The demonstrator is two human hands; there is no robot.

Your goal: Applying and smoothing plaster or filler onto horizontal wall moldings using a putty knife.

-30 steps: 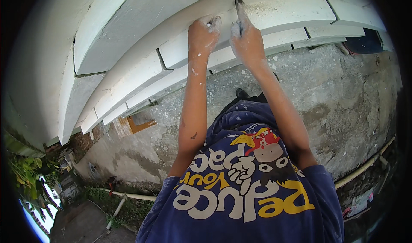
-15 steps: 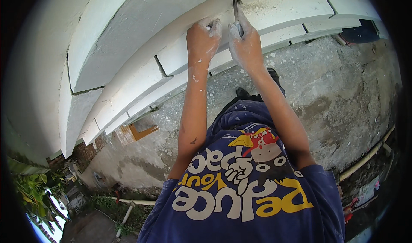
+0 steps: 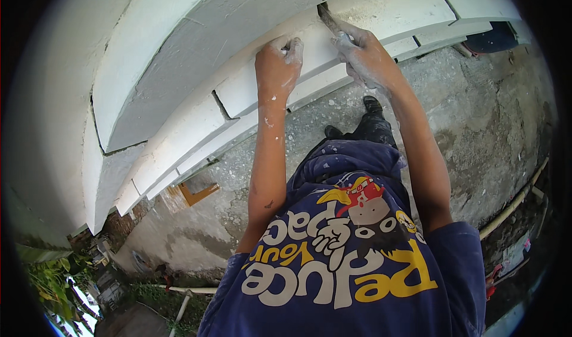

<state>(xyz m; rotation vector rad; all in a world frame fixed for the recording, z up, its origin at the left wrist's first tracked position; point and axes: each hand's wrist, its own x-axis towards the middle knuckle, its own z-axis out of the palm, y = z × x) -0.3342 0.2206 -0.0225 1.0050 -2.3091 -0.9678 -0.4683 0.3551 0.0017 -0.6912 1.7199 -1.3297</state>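
My right hand (image 3: 370,56), dusted with white powder, grips a narrow flat-bladed tool, which looks like a putty knife (image 3: 327,19). Its blade slants up and left, with the tip at a dark gap (image 3: 322,7) in the white stepped ledge (image 3: 393,9). Most of the handle is hidden by my fingers. My left hand (image 3: 277,69) is closed just left of it, against the same ledge, with white smears on the fingers and wrist. What the left fingers hold, if anything, is hidden.
More dark joints cut the white ledges, one at the left (image 3: 222,105) and one at the right (image 3: 448,6). Below lies a stained concrete floor (image 3: 471,108) spotted with white. A brown angled piece (image 3: 199,194) lies there, and a pale pipe (image 3: 515,203) runs along the right.
My right hand has swung right and slightly down, so the blade, upright before, now leans left. My left hand has dropped slightly and stays closed.
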